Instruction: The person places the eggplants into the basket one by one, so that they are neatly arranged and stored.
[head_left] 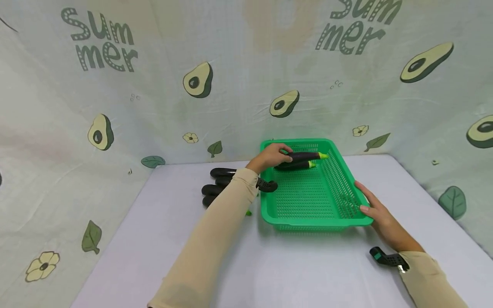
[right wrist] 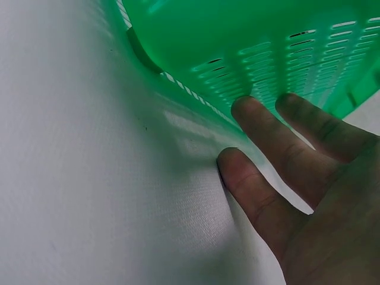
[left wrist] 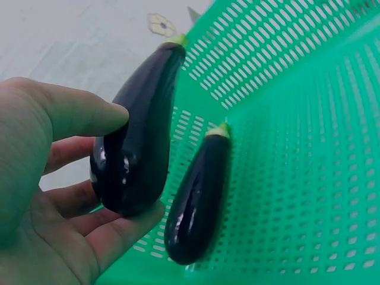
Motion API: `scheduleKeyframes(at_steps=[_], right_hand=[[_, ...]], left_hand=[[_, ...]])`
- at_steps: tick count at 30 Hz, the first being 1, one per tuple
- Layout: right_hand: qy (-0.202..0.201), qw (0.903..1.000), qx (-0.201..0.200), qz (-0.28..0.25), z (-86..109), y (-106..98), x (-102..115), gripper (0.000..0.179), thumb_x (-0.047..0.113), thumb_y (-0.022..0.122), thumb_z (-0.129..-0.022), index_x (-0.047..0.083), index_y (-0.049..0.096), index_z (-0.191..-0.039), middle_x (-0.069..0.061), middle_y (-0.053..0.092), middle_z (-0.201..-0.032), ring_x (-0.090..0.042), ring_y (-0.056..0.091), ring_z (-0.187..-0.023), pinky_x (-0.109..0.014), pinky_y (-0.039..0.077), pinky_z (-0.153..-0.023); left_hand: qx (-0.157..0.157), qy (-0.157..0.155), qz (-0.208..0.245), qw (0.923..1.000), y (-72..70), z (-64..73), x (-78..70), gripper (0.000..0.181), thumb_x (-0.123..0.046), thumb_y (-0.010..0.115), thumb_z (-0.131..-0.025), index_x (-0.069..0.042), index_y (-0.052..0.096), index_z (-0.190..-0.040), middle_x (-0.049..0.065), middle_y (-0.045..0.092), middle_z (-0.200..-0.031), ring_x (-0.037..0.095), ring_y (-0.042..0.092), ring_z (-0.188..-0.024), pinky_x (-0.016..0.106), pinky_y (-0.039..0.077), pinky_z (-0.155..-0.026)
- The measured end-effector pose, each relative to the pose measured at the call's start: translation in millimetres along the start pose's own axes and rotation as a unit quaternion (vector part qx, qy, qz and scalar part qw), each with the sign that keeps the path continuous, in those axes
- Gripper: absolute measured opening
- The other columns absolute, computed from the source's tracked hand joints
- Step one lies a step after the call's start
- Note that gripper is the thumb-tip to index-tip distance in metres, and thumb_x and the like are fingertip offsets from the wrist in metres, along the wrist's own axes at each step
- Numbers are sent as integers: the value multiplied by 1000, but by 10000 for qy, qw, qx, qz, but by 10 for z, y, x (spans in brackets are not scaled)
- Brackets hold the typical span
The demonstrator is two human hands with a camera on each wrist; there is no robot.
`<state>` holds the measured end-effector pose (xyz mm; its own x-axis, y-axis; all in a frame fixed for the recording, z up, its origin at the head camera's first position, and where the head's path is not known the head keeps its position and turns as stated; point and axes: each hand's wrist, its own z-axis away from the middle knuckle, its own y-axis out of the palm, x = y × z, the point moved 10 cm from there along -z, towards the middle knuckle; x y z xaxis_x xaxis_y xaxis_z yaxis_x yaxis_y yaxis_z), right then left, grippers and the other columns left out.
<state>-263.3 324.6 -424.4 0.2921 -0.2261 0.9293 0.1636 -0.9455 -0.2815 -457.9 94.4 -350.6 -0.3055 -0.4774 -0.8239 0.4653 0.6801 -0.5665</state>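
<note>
A dark purple eggplant (left wrist: 142,130) with a green stem end is held by my left hand (head_left: 272,156), thumb on one side and fingers around its thick end. It hangs over the back of the green plastic basket (head_left: 312,221). A second eggplant (left wrist: 199,199) lies on the basket's floor, just below the held one. At the basket's near right corner, my right hand (head_left: 381,220) grips the rim, thumb on top. Its other fingers (right wrist: 261,122) reach along the perforated outer wall in the right wrist view.
Several more eggplants (head_left: 209,190) lie in a pile on the white table (head_left: 161,239), left of the basket and partly hidden by the left sleeve (head_left: 215,226). A printed cloth backdrop (head_left: 239,102) rises behind the table.
</note>
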Motion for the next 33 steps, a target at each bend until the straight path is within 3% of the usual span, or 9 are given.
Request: scheduleKeyframes(at_steps=[4, 9, 17, 23, 29, 33], right_hand=[[13, 9999, 5, -126, 5, 22, -10, 64, 9, 34, -106, 23, 10, -163, 6, 17, -157, -6, 39, -120, -13, 33, -90], [60, 9999, 43, -142, 39, 55, -32, 64, 9, 33, -106, 21, 8, -163, 6, 14, -159, -6, 35, -122, -13, 32, -91], [90, 9999, 27, -121, 1, 44, -4, 63, 12, 33, -106, 23, 9, -163, 2, 14, -159, -8, 35, -122, -12, 32, -92], [47, 9999, -14, -124, 28, 42, -3, 64, 10, 34, -105, 23, 10, -163, 6, 18, -156, -5, 38, -121, -13, 34, -91], [187, 9998, 82, -48, 7, 44, -15, 64, 15, 34, -106, 26, 7, -163, -4, 3, -166, -3, 27, -132, -9, 30, -94], [345, 9993, 96, 76, 3, 34, -43, 64, 20, 35, -107, 30, 6, -163, -10, 0, -166, -3, 27, -131, -8, 30, -92]], left_hand=[[-54, -31, 113, 9999, 2, 15, 48, 36, -20, 67, -98, -11, 63, -132, 8, 58, -133, 22, 61, -107, 38, 50, -91], [-42, 4, -320, 9995, 35, 8, 58, 36, -24, 67, -98, -13, 64, -132, 6, 58, -135, 20, 59, -112, 35, 49, -91], [-51, 137, -660, 9977, 44, -54, 29, 37, -24, 66, -99, -12, 63, -134, 6, 55, -140, 24, 55, -121, 36, 49, -92], [108, 87, -990, 9950, 88, -99, 49, 37, -25, 65, -100, -14, 62, -135, 5, 56, -139, 22, 56, -118, 35, 49, -90], [46, 97, -1016, 9948, 81, -96, 37, 38, -23, 66, -99, -13, 62, -135, 9, 56, -139, 24, 57, -118, 35, 50, -88], [24, 101, -1222, 9924, 88, -98, 23, 38, -25, 65, -100, -13, 62, -135, 7, 55, -140, 24, 56, -120, 35, 50, -89]])
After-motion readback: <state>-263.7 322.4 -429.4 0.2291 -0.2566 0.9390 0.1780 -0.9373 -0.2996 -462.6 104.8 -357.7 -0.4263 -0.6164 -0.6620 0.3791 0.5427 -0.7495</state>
